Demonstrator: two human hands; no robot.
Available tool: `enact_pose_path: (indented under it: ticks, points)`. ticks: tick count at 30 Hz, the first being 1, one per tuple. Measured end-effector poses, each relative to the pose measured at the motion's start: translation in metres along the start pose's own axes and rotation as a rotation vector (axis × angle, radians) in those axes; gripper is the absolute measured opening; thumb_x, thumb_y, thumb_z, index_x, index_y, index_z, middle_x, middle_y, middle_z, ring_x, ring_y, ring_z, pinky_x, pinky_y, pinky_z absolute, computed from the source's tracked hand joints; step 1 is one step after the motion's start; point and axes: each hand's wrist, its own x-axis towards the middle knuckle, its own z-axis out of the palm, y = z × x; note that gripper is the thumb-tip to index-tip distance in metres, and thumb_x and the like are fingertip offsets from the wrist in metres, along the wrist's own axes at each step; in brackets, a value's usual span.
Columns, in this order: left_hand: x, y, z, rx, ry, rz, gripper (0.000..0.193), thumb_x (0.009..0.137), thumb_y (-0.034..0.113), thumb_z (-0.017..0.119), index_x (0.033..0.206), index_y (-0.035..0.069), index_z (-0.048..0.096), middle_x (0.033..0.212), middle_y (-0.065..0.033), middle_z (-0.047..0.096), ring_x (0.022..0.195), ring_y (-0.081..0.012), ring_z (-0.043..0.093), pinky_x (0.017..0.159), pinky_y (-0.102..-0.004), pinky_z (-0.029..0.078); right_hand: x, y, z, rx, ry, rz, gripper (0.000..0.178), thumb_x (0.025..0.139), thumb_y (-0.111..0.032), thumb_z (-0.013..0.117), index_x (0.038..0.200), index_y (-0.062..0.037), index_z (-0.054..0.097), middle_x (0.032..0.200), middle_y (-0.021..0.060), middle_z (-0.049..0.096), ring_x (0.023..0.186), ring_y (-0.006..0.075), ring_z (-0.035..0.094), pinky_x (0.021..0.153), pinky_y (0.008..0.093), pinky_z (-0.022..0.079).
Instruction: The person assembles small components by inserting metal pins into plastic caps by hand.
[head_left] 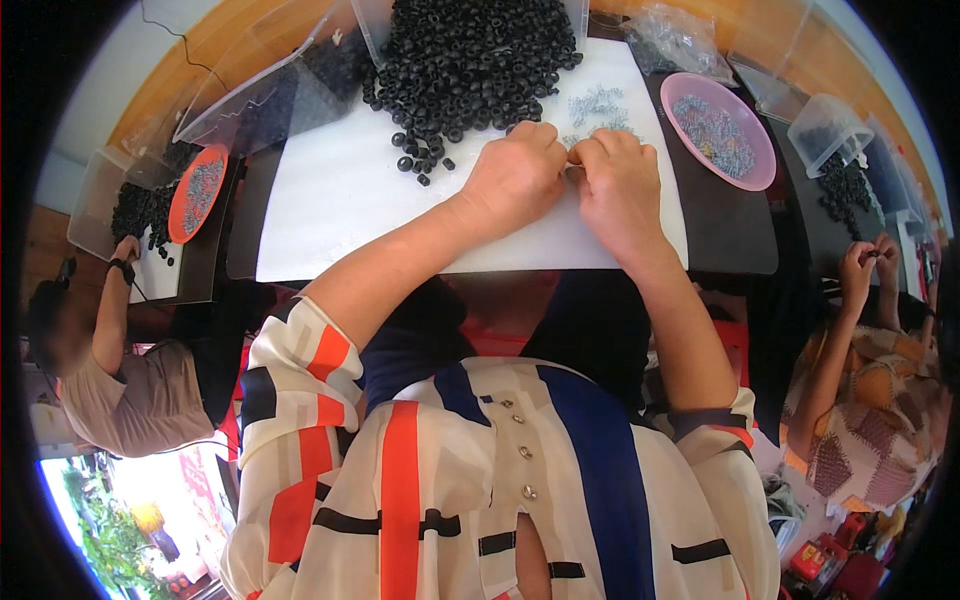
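My left hand (522,178) and my right hand (622,190) meet over the right half of a white sheet (340,190), thumbs and fingers pinched toward each other. Whatever sits between the fingertips is too small and covered to make out. Just beyond my left hand spreads a heap of small black rounded parts with holes (470,60), spilling out of a clear bin onto the sheet. Small silvery pieces (598,105) lie scattered on the sheet behind my right hand. To the right, a pink bowl (752,181) holds many similar silvery pieces.
A clear bin (250,95) stands at the back left, and a plastic bag (675,40) lies at the back right. At the left, a co-worker (140,390) reaches toward black parts by an orange bowl (177,222). Another co-worker (865,400) works at the right, beside a clear container (828,130).
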Motion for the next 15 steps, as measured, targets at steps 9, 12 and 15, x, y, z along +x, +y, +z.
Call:
enact_pose_path:
  ticks: [9,12,15]
  points:
    - [0.0,-0.001,-0.003,-0.082,-0.007,-0.099,0.011,0.075,0.005,0.066,0.085,0.003,0.063,0.084,-0.014,0.06,0.08,-0.0326,0.062,0.067,-0.0409,0.053,-0.007,-0.004,-0.006,0.154,0.012,0.079,0.011,0.075,-0.009,0.071,0.085,-0.0114,0.068,0.087,0.0028,0.058,0.091,0.0241,0.057,0.076,0.0393,0.038]
    - [0.0,0.002,-0.007,-0.181,-0.023,-0.206,0.01,0.077,0.006,0.065,0.086,0.001,0.063,0.087,-0.016,0.063,0.077,-0.0343,0.063,0.069,-0.0401,0.053,-0.004,0.0,-0.006,0.18,-0.028,0.104,0.012,0.075,-0.008,0.07,0.085,-0.012,0.068,0.086,0.0025,0.059,0.089,0.0245,0.057,0.075,0.0397,0.039]
    - [-0.001,0.0,-0.01,-0.172,-0.019,-0.22,0.011,0.079,0.007,0.065,0.087,0.0,0.064,0.084,-0.015,0.062,0.071,-0.0289,0.063,0.067,-0.0372,0.052,0.001,-0.003,-0.007,0.189,0.008,0.085,0.012,0.076,-0.003,0.068,0.087,-0.0082,0.067,0.081,0.0054,0.059,0.085,0.0253,0.059,0.074,0.0372,0.042]
